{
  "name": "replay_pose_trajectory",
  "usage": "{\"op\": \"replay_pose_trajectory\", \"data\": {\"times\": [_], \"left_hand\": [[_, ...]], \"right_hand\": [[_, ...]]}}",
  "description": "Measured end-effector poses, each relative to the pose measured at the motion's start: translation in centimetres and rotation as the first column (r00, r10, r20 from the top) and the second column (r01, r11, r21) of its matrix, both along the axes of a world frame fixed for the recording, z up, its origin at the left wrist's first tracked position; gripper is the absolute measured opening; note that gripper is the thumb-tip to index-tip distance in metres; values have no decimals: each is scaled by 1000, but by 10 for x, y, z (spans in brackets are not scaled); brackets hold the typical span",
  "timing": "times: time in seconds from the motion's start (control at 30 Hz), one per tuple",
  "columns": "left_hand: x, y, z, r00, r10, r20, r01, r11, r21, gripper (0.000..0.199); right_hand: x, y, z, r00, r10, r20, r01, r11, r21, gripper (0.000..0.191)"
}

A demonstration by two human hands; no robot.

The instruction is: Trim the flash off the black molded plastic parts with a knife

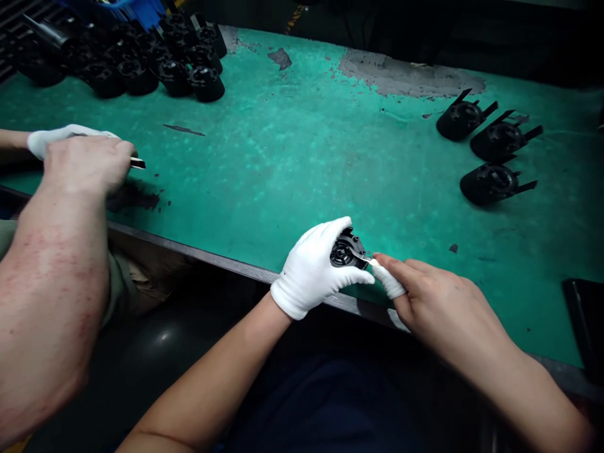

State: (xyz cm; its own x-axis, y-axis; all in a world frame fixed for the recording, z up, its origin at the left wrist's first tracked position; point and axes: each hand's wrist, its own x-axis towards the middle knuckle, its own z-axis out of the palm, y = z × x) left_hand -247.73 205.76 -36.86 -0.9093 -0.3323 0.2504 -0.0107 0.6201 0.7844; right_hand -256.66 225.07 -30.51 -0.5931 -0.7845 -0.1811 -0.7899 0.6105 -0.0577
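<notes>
In a white glove, my left hand (311, 264) curls its fingers and thumb around a round black plastic part (348, 248). The part has a ribbed, wheel-like face turned up, close to the table's front edge. My right hand (438, 296) is bare apart from a white wrap on one digit. It grips a small knife (362, 256) with a thin metal blade, and the tip touches or nearly touches the face of the part. The knife's handle is hidden in my fingers.
Several black plastic cups with upright prongs (207, 82) crowd the back left, before a blue crate (141, 9). Three similar pronged cups (488, 182) stand at right. A co-worker's hand (87, 157) works at left. A dark object (585, 321) lies at the right edge of the green table (302, 145).
</notes>
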Motion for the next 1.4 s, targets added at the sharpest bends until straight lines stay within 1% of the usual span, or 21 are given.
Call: {"op": "replay_pose_trajectory", "data": {"times": [0.13,0.27,0.43,0.57,0.67,0.77,0.87,0.97,1.1,1.17,1.27,1.33,1.4], "left_hand": [[1,0,0,1000,-7,-5,7,1000,5,97],[1,-1,0,1000,-12,7,12,1000,9,96],[0,-3,1,999,-32,-17,32,999,0,97],[0,-4,2,1000,-29,-4,29,1000,-5,99],[0,-4,2,999,-31,11,31,1000,-1,97],[1,-3,2,1000,-20,-4,20,1000,6,96],[1,-2,2,1000,-9,-16,9,1000,14,95],[1,-2,2,1000,-9,-24,9,1000,12,93],[2,2,0,999,11,-50,-12,1000,-17,92],[3,4,-1,997,33,-72,-35,999,-28,91],[2,3,-1,996,29,-84,-33,999,-41,93],[-1,-4,-1,997,-32,-72,28,998,-48,95],[-6,-13,1,991,-123,-47,121,991,-48,98]], "right_hand": [[5,-2,4,1000,-17,-1,17,999,32,54],[4,1,3,1000,-19,2,19,999,33,55],[-15,7,-1,992,100,76,-98,995,-22,54],[-24,5,-1,984,126,126,-125,992,-18,52],[-17,2,0,990,104,96,-104,995,-8,53],[-4,1,0,998,67,-7,-67,998,7,55],[7,2,-3,997,43,-67,-46,998,-37,55],[12,2,-7,998,27,-55,-32,995,-96,55],[10,3,-9,999,-14,-43,11,998,-58,55],[5,6,-8,1000,0,-12,-1,997,-76,52],[-6,14,-6,993,26,115,-3,981,-195,43],[-15,19,-6,980,36,195,15,967,-255,38],[-24,21,-7,966,68,250,0,964,-265,35]]}}
